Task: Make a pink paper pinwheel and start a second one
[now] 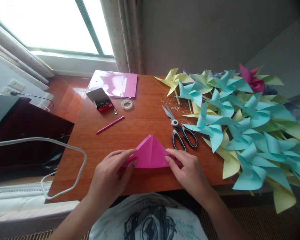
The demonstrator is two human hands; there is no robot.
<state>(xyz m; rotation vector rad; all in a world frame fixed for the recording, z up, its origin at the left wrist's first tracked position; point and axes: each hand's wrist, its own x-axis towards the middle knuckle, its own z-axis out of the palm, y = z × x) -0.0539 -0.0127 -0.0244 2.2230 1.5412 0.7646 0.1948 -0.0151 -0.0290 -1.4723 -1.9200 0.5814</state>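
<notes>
Between my hands is a sheet of pink paper [151, 155], folded into a triangle with its peak pointing away from me and a crease down the middle. My left hand [115, 168] pinches its left corner between thumb and fingers. At the right corner, my right hand [183, 165] grips the paper the same way. Scissors [175, 123] with black and white handles lie partly spread just beyond my right hand. A pink paper stick [110, 125] rests on the table past my left hand.
Many teal, yellow and green pinwheels [207, 125] cover the right side of the wooden table [145, 116]. Toward the back are a small open box [100, 100], a tape roll [127, 105] and a pack of pink paper [115, 83]. A white cable [82, 153] loops over the left edge.
</notes>
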